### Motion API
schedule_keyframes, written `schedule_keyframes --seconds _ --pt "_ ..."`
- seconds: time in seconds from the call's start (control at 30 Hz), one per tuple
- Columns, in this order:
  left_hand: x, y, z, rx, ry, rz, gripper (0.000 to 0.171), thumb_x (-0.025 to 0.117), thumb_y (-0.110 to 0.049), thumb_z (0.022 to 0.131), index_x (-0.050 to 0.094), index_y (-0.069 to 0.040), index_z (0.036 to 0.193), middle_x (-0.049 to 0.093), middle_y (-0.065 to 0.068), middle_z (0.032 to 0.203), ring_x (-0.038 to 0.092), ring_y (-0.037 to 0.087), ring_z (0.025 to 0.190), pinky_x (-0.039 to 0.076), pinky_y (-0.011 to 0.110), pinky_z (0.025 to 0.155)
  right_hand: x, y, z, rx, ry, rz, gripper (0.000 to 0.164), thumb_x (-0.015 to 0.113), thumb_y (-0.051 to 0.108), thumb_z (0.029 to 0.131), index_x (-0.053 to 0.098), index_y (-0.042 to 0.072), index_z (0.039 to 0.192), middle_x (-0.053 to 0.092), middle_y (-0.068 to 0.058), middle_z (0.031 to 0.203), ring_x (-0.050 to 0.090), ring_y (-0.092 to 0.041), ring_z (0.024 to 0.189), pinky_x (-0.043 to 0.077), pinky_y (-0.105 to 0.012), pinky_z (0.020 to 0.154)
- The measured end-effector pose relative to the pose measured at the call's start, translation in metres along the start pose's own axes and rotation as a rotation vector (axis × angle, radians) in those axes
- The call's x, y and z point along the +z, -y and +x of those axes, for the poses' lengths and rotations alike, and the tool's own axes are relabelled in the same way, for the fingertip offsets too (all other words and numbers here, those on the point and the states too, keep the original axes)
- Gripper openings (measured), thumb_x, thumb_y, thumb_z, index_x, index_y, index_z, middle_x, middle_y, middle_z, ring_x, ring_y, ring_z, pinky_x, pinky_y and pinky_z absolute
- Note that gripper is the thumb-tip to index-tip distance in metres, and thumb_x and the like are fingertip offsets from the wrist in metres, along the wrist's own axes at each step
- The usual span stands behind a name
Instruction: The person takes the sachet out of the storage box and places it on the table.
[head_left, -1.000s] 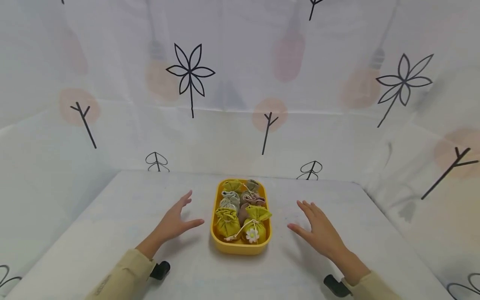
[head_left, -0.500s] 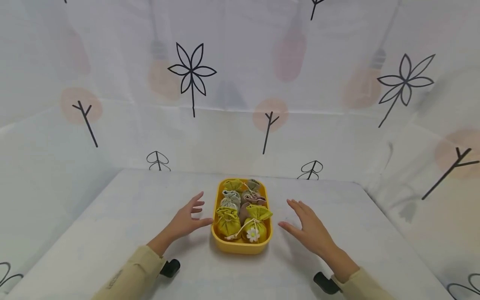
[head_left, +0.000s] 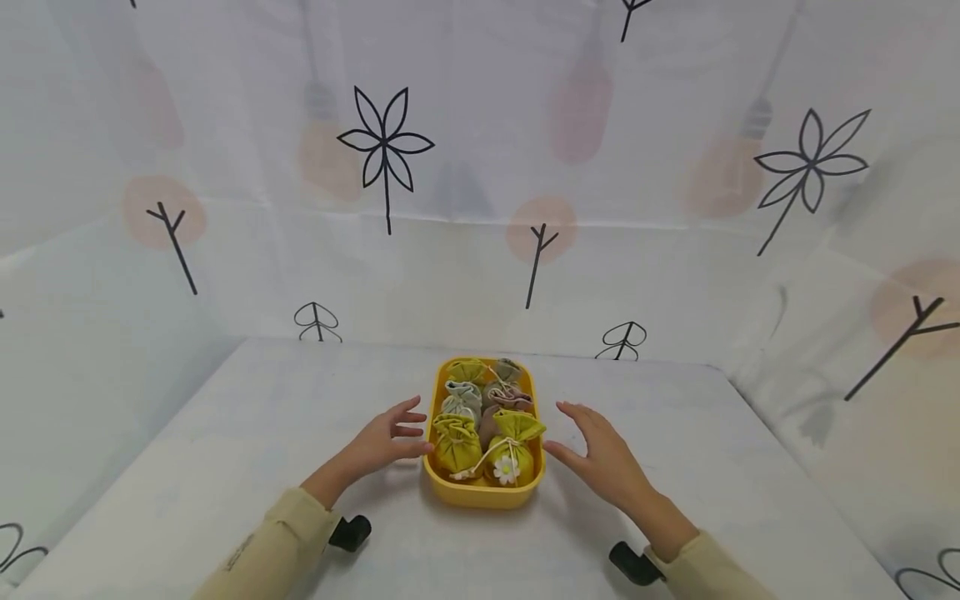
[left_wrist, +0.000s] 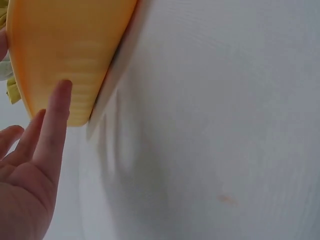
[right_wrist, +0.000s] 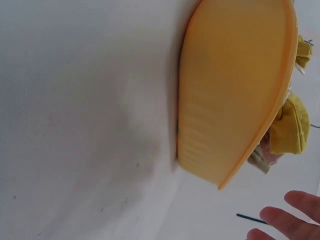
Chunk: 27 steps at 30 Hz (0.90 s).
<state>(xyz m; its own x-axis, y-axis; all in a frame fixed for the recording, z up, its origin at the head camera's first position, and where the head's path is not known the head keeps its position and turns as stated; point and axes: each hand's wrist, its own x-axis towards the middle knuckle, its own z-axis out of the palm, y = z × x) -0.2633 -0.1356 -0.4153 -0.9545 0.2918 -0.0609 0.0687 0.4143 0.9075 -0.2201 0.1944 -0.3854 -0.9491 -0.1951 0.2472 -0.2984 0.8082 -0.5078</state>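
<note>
A yellow plastic basket (head_left: 480, 497) stands on the white table, holding several small drawstring pouches. At its front lie two yellow-green pouches, the right one (head_left: 516, 428) bearing a white flower charm (head_left: 506, 471). Behind them are a pale grey pouch (head_left: 461, 400) and brownish ones. My left hand (head_left: 375, 446) is at the basket's left side, fingers extended, thumb tip right at the rim; the left wrist view has its fingertips close to the outer wall (left_wrist: 75, 45). On the opposite side, my right hand (head_left: 611, 462) has its fingers extended and its thumb tip near the right rim.
The white table (head_left: 300, 400) extends around the basket on all sides. A white cloth backdrop (head_left: 465, 283) printed with dark line plants and pale shapes rises behind and at both sides. A black wrist camera (head_left: 350, 533) sits at the left cuff, another (head_left: 633, 564) at the right.
Both hands have moved inward toward the basket, the left one rightward and the right one leftward. The basket and its pouches have stayed in place.
</note>
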Motion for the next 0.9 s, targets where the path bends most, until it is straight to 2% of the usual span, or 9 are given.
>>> schedule_keyframes --seconds 0.13,0.2,0.37,0.6,0.7,0.9 --pt "0.001 0.001 0.000 -0.017 0.062 -0.131 0.084 0.076 -0.032 0.077 0.031 -0.010 0.145 0.048 0.012 0.132 0.055 0.028 0.111 0.053 0.039 0.080 0.002 0.005 0.003 -0.003 0.009 0.045 0.068 0.064 0.045 0.084 0.045 0.007 0.137 0.044 -0.017 0.137 0.037 -0.037 0.126 0.033 -0.057 0.100" --pt "0.001 0.000 0.000 -0.024 0.074 -0.165 0.080 0.076 -0.029 0.078 0.034 -0.009 0.143 0.048 0.013 0.131 0.056 0.027 0.108 0.054 0.037 0.077 0.002 0.008 0.004 -0.006 0.014 0.068 0.068 0.065 0.045 0.084 0.046 0.007 0.136 0.046 -0.017 0.135 0.039 -0.037 0.125 0.034 -0.056 0.099" --pt "0.002 -0.002 -0.001 -0.031 0.068 -0.171 0.074 0.075 -0.028 0.079 0.039 -0.009 0.141 0.049 0.012 0.127 0.059 0.023 0.102 0.054 0.036 0.077 0.005 0.016 0.007 -0.007 0.024 0.127 0.066 0.067 0.043 0.083 0.048 0.005 0.134 0.050 -0.015 0.131 0.042 -0.036 0.123 0.036 -0.056 0.098" --pt "0.005 0.000 0.000 -0.056 0.057 -0.189 0.075 0.076 -0.028 0.078 0.040 -0.008 0.141 0.048 0.013 0.125 0.061 0.019 0.094 0.054 0.032 0.077 0.012 0.022 0.012 -0.070 0.026 0.280 0.051 0.070 0.022 0.084 0.053 0.000 0.127 0.057 -0.013 0.122 0.054 -0.029 0.108 0.046 -0.047 0.090" --pt "0.005 -0.001 0.000 -0.060 0.053 -0.194 0.075 0.076 -0.028 0.078 0.040 -0.008 0.141 0.048 0.013 0.125 0.062 0.020 0.093 0.054 0.032 0.076 0.014 0.024 0.017 -0.017 0.031 0.316 0.049 0.071 0.020 0.083 0.055 0.001 0.126 0.058 -0.009 0.118 0.057 -0.024 0.102 0.049 -0.039 0.088" --pt "0.004 -0.002 -0.001 -0.071 0.045 -0.204 0.074 0.076 -0.027 0.078 0.040 -0.009 0.140 0.048 0.013 0.124 0.062 0.020 0.091 0.054 0.033 0.076 0.017 0.027 0.024 0.068 0.047 0.330 0.039 0.072 0.019 0.082 0.061 0.004 0.117 0.059 -0.005 0.107 0.058 -0.017 0.086 0.054 -0.029 0.072"
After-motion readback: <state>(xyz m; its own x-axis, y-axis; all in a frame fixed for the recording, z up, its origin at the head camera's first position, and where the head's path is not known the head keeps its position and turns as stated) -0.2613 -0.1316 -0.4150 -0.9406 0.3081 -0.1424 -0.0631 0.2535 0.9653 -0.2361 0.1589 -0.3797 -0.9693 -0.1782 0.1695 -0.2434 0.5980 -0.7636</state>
